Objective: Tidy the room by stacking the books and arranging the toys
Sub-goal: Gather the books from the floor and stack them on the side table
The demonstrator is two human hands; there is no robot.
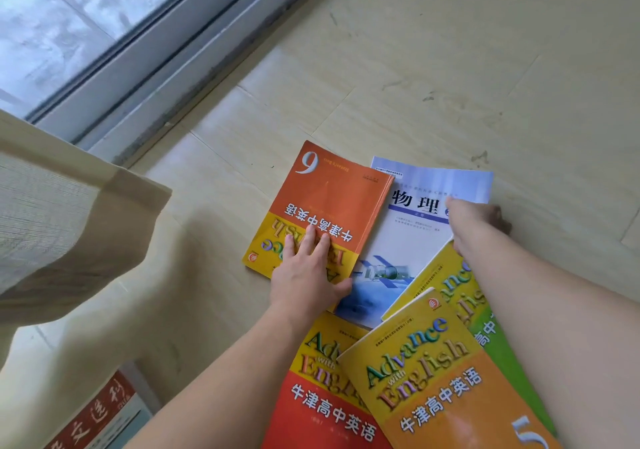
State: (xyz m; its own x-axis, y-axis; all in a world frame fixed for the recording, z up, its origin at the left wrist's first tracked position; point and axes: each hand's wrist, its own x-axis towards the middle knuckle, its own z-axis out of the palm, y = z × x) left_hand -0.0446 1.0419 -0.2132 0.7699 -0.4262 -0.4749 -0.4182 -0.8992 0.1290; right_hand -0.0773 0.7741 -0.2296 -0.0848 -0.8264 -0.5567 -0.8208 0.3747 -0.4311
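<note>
Left hand [304, 275]: fingers straight, pressing flat on the glossy orange book marked 6 [325, 202]; no closed grip.
Right hand [474, 223]: grip holds the far right edge of the pale blue physics book [408, 234].
Books: thin, rectangular paperbacks fanned on the floor [450, 67]; orange book overlaps the blue one's left edge.
Nearer than both hands: red book [311, 400], yellow-orange book [446, 389], green book [491, 341], overlapping.
Open room: bare pale tiles beyond and right of the right hand.
Left of the left hand: cream curtain [69, 227], window frame [145, 78].

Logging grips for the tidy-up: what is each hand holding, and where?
Right hand grips the pale blue physics book at its right edge; left hand lies flat.
</note>
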